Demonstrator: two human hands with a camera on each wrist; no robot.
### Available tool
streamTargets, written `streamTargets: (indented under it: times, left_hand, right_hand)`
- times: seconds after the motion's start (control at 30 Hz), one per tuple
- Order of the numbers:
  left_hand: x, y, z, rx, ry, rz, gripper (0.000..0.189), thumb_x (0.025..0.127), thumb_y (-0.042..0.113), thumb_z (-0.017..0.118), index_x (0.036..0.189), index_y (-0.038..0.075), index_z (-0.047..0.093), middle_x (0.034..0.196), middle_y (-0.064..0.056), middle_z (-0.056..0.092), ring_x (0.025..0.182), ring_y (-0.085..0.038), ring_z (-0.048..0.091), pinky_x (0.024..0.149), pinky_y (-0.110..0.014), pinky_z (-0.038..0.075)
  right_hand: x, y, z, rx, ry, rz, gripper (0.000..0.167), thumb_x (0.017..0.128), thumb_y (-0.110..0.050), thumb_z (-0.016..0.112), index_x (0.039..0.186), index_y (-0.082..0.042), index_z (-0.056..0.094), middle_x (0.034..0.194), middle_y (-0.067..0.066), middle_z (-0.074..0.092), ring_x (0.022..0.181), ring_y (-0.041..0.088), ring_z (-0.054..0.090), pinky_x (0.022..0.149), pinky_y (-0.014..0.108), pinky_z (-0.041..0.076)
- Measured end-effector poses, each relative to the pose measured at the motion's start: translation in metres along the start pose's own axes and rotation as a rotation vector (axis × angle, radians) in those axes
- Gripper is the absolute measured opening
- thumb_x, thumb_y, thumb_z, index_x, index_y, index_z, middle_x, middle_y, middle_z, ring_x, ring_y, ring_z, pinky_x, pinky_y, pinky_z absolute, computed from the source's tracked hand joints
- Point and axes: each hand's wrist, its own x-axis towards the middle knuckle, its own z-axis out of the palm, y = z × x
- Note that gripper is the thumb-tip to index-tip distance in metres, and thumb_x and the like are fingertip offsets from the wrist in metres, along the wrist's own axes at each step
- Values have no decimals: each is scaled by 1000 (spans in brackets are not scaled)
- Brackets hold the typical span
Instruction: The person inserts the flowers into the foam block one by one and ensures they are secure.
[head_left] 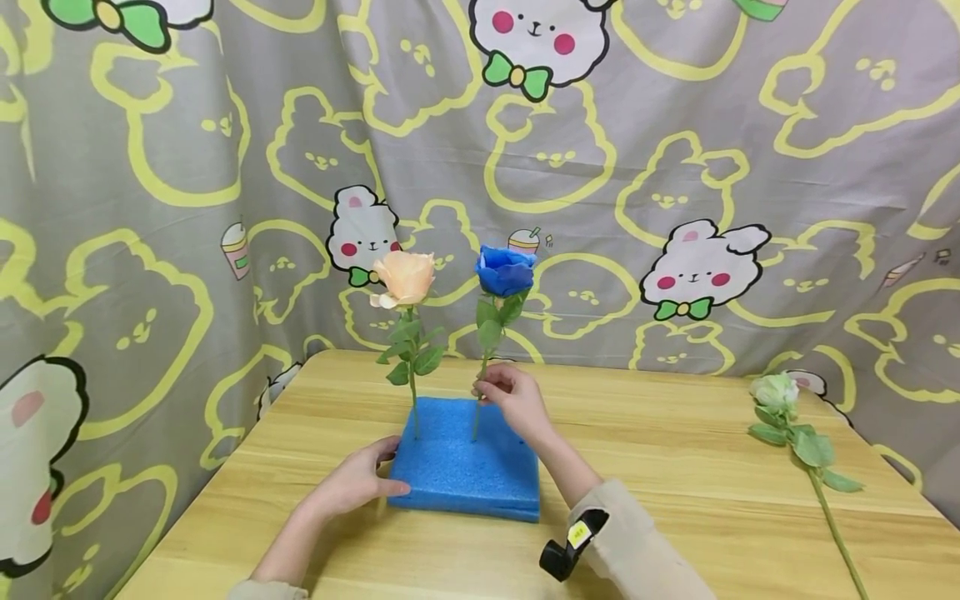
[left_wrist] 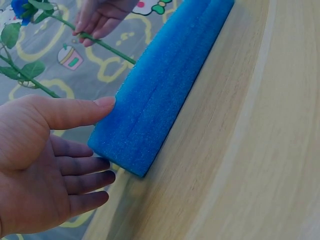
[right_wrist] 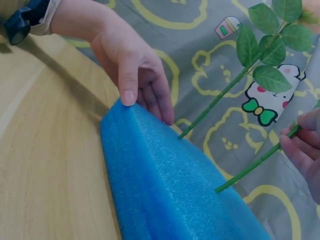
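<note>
My right hand (head_left: 516, 400) pinches the green stem of a blue artificial rose (head_left: 506, 271) between thumb and fingers. That stem's lower end is in a blue foam block (head_left: 472, 475). To its left, a peach artificial rose (head_left: 406, 278) stands upright in the same block. My left hand (head_left: 356, 477) is at the block's left front corner. In the left wrist view the left thumb (left_wrist: 82, 111) touches the foam, while the other fingers reach out nearly straight beside its end. From the right wrist view, both stems enter the foam's top face.
A pale green-white artificial rose (head_left: 776, 393) with a long stem lies on the right of the wooden table (head_left: 660, 467). Behind the table hangs a grey patterned curtain (head_left: 442, 158). A black wrist camera (head_left: 570, 546) is strapped at the right sleeve.
</note>
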Motion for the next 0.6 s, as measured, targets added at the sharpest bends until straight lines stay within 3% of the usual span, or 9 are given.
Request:
streamTargets:
  times: [0.17, 0.27, 0.47, 0.6]
  left_hand:
    - [1, -2, 0, 3, 2, 4, 82, 75, 22, 77, 134, -16, 34, 134, -31, 41, 121, -44, 42, 98, -55, 33]
    - [1, -2, 1, -1, 5, 3, 82, 75, 21, 76, 134, -16, 34, 134, -31, 41, 121, -44, 42, 98, -54, 33]
    - [1, -3, 1, -4, 4, 6, 82, 74, 20, 77, 134, -17, 34, 135, -31, 40, 121, -44, 41, 99, -54, 33]
    - [3, -5, 2, -5, -1, 10, 83, 75, 22, 76, 134, -17, 33, 135, -32, 40, 121, -44, 41, 99, -55, 32]
  right_hand:
    - [3, 19, 0, -55, 1, 11, 10, 86, 2, 61, 93, 9, 63, 85, 15, 65, 77, 25, 65, 69, 36, 55]
    - [1, 18, 0, -110, -9, 18, 10, 85, 1, 63, 92, 7, 64, 84, 14, 66, 73, 24, 63, 68, 39, 54]
    - [-1, 24, -2, -148, -48, 42, 9, 84, -4, 65, 90, 3, 67, 81, 7, 66, 70, 20, 59, 64, 32, 50]
    - [-3, 28, -3, -108, -59, 63, 13, 84, -4, 65, 93, 5, 67, 82, 8, 66, 76, 31, 60, 66, 37, 52]
